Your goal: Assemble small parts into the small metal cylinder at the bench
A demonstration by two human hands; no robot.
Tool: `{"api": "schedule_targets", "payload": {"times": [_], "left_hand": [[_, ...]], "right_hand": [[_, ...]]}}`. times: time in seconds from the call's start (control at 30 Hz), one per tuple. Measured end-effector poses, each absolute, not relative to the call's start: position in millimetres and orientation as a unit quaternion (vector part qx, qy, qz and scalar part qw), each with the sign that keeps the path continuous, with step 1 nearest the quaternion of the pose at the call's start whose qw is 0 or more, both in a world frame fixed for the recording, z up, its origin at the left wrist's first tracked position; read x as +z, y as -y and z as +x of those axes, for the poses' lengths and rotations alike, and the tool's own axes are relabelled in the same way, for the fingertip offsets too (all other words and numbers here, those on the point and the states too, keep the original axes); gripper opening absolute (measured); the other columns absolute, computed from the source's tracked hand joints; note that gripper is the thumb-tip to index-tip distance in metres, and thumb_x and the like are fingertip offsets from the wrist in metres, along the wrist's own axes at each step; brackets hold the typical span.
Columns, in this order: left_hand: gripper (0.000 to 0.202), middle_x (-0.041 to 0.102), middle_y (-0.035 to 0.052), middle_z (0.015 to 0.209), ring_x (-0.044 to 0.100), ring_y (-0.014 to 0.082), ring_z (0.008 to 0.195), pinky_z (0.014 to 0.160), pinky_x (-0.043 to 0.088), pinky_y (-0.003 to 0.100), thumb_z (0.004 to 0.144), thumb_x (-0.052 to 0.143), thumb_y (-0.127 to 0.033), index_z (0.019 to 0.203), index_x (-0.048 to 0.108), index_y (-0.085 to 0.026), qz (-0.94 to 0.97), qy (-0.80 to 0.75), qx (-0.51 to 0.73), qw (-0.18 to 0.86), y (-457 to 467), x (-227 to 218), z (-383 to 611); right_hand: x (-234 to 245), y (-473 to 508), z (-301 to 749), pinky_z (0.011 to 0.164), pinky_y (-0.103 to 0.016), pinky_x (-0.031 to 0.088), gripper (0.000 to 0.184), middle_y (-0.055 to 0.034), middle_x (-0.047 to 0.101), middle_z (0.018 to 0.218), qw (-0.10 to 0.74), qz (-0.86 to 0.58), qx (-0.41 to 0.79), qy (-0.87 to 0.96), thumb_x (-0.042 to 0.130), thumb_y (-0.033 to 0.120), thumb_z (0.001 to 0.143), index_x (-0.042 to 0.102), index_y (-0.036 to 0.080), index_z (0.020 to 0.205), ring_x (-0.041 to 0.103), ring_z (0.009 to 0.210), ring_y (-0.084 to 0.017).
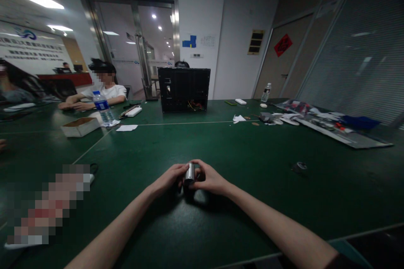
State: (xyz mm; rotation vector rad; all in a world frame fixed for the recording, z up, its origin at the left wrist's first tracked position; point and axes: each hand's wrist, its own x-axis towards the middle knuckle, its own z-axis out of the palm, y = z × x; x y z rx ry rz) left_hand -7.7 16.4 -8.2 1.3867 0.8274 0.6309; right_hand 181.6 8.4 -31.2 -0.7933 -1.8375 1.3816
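Note:
Just above the green tabletop, a small silver metal cylinder [190, 173] is held between both hands, with a dark lower end and a tiny hole near it. My right hand [208, 178] is closed around its right side, thumb low and fingers over the top. From the left, my left hand [172, 176] presses its fingertips against the cylinder; some of those fingers are hidden behind it. A dark round part with a lighter ring [301, 166] lies apart, to the right of my hands.
A black computer case [184, 90] stands at the back. Left are a water bottle [103, 109], an open box [80, 127] and a seated person [107, 86]. A cluttered board [334, 130] with a blue tray [361, 122] lies right. Paper scraps [239, 118] lie mid-table.

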Motion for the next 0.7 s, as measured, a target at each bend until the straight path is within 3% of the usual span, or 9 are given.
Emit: {"api": "schedule_targets", "payload": {"times": [0.4, 0.7], "left_hand": [[0.048, 0.061, 0.0062, 0.075, 0.047, 0.0094, 0.054, 0.052, 0.037, 0.02, 0.077, 0.059, -0.056, 0.088, 0.066, -0.01, 0.605, -0.35, 0.283, 0.656, -18.3, -11.4, -7.8], [0.043, 0.06, 0.0057, 0.078, 0.05, 0.0103, 0.059, 0.057, 0.041, 0.022, 0.079, 0.059, -0.052, 0.091, 0.063, -0.01, 0.618, -0.354, 0.286, 0.641, -17.6, -8.1, -7.8]], "right_hand": [[-30.0, -5.5, 181.6, 0.064, -0.025, 0.043, 0.07, 0.002, 0.059, 0.079, 0.348, -0.306, 0.553, 0.692, 0.078, 0.02, 0.061, 0.039, 0.019, 0.12, 0.057, 0.071, -0.013], [-23.5, -1.5, 183.4, 0.061, -0.024, 0.044, 0.068, 0.0019, 0.059, 0.08, 0.336, -0.334, 0.456, 0.754, 0.073, 0.02, 0.065, 0.036, 0.022, 0.123, 0.057, 0.067, -0.013]]}}
